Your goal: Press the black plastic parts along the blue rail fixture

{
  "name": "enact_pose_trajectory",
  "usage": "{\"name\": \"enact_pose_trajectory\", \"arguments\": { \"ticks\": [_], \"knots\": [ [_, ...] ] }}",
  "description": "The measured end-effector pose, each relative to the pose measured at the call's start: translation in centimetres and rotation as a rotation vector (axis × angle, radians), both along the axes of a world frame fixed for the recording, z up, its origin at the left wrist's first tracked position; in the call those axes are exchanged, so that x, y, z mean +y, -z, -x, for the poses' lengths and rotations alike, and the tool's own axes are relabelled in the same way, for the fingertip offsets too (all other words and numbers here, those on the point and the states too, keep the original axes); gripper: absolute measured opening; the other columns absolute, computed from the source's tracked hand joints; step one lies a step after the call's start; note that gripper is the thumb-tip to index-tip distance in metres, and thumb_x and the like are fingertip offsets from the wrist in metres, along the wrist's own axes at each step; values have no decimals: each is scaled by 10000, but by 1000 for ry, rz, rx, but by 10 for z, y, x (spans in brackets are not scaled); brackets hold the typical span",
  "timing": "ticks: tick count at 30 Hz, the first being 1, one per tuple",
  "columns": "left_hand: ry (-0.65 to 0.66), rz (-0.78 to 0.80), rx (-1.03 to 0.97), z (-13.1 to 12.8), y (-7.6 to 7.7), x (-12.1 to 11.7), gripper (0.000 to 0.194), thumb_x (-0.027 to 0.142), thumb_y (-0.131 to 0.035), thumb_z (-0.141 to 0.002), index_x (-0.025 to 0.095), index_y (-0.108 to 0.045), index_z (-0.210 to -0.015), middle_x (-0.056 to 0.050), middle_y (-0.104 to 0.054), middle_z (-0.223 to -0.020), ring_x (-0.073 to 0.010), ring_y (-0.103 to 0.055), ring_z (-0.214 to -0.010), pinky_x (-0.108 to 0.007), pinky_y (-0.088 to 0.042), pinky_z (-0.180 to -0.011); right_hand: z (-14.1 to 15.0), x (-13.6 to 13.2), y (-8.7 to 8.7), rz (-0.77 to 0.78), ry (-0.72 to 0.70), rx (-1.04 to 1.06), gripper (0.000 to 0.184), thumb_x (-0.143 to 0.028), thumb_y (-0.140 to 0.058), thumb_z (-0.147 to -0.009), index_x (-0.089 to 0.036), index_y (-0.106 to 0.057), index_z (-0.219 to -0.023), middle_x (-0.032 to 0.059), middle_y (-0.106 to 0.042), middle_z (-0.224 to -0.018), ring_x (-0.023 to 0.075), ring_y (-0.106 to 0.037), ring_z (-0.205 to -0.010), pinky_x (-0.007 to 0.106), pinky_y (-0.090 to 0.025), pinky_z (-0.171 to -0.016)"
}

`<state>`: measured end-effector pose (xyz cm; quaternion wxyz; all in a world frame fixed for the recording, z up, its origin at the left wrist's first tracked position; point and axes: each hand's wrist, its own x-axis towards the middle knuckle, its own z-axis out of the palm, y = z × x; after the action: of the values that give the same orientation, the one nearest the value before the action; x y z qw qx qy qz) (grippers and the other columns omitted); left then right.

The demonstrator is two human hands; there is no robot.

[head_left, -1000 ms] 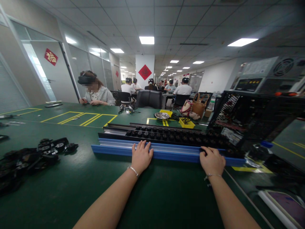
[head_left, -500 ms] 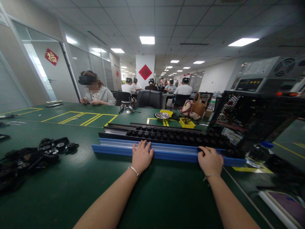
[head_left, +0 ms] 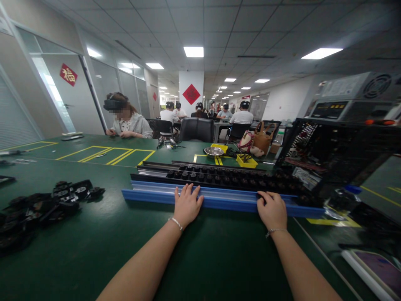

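A long blue channel rail (head_left: 230,201) lies crosswise on the green table in front of me. My left hand (head_left: 188,204) rests on its near edge with the fingers spread, holding nothing. Farther right along the same rail, my right hand (head_left: 273,210) has its fingers curled around a small black part (head_left: 260,195) in the channel; most of that part is hidden. Just behind the blue rail lie black rails (head_left: 156,179) filled with rows of round black parts (head_left: 216,177).
A pile of black parts (head_left: 59,200) lies at the left. On the right stand an open computer case (head_left: 338,154), a clear container with a blue lid (head_left: 341,205) and a phone (head_left: 372,267). A metal bowl (head_left: 214,151) and yellow tray (head_left: 247,162) lie beyond. A co-worker (head_left: 128,121) sits across.
My right hand has moved a little to the left along the blue rail, with the small black part at its fingertips. My left hand stays in place.
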<state>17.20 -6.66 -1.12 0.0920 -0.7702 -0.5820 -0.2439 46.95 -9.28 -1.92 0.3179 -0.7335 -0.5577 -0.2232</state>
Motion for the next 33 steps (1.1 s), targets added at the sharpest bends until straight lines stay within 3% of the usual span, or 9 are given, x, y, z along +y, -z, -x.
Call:
{"name": "enact_pose_trajectory", "arguments": {
  "ticks": [5,16,33],
  "knots": [
    [21,25,14,2,-1,0,478,513,-298,-895,318,-493,-1285,-46,-470,-1373,-266,-333,-1300,-573,-147,-1076,-6,5,8,-82,-74,24,308,-214,-447,-776,-179,-682,-973,105,-534,-989,234,-490,-1005,389,-397,-890],
    [34,22,-14,4,0,10,476,524,-293,-892,328,-496,-1276,-28,-479,-1366,-256,-342,-1291,-576,-117,-1081,-9,9,11,-111,-161,65,299,-278,-452,-802,-182,-669,-983,100,-516,-1048,224,-484,-1021,394,-380,-941],
    [51,-23,5,6,5,8,465,500,-285,-902,314,-495,-1273,-23,-473,-1373,-242,-359,-1285,-559,-136,-1091,10,6,4,27,-154,7,337,-315,-419,-844,-196,-656,-1053,104,-516,-1100,238,-490,-1049,391,-427,-908]
  ]
}}
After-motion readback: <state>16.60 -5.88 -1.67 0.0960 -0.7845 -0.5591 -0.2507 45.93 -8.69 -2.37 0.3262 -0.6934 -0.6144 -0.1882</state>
